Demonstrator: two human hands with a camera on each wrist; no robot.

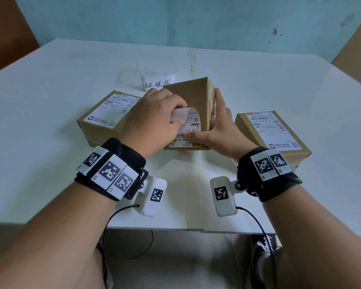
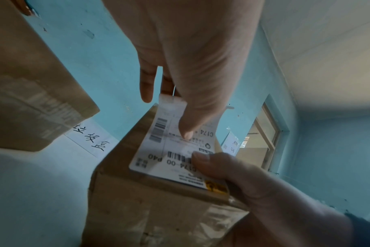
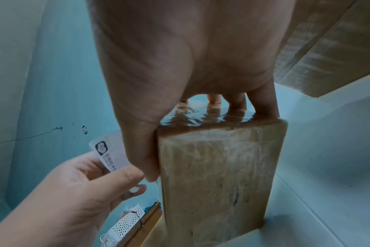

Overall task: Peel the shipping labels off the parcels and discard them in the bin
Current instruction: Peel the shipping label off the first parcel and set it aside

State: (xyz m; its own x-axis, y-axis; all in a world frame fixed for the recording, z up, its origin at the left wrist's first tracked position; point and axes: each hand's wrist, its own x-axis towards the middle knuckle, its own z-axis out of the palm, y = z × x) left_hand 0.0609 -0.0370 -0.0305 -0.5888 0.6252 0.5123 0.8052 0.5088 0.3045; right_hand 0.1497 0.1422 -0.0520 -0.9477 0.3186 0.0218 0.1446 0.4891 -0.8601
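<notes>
The middle brown parcel (image 1: 188, 94) stands tilted up on the white table (image 1: 258, 80). Its white shipping label (image 1: 191, 130) is partly peeled and curls back from the top. My left hand (image 1: 180, 114) pinches that loose end (image 2: 171, 103) between thumb and fingers. My right hand (image 1: 219, 124) grips the parcel, with fingers along its right side and the thumb (image 2: 203, 160) pressing the label's lower part (image 2: 158, 160). In the right wrist view my right hand (image 3: 180, 66) clasps the parcel (image 3: 217, 167), and my left hand (image 3: 84, 183) holds the label's end (image 3: 108, 150).
Two more labelled parcels lie flat, one on the left (image 1: 104, 119) and one on the right (image 1: 273, 134). A clear plastic bin (image 1: 156, 80) with a handwritten paper tag stands just behind the middle parcel. The table's front edge is close to my wrists.
</notes>
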